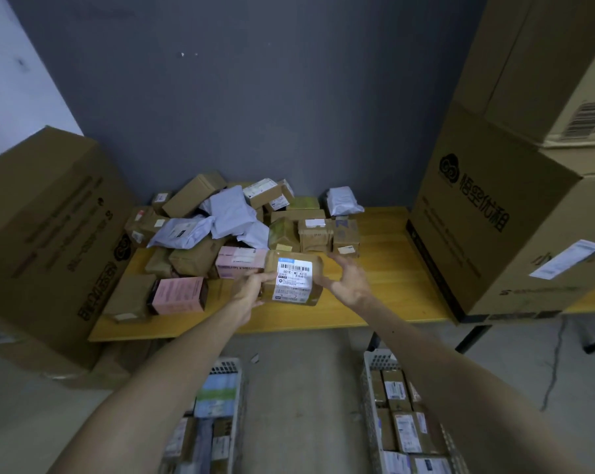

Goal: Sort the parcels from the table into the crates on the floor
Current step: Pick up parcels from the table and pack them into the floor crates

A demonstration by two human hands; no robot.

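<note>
Left crate, right crate on floor beneath my forearms. Left hand grips labelled brown parcel over table front; right hand, fingers spread, touches its right side.

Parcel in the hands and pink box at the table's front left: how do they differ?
The held parcel is brown; the pink box is pink. The held parcel bears a white barcode label; the pink box shows only print. The held parcel is lifted, gripped by the left hand, the right hand touching it; the pink box lies on the table. Both are box-shaped.
</note>
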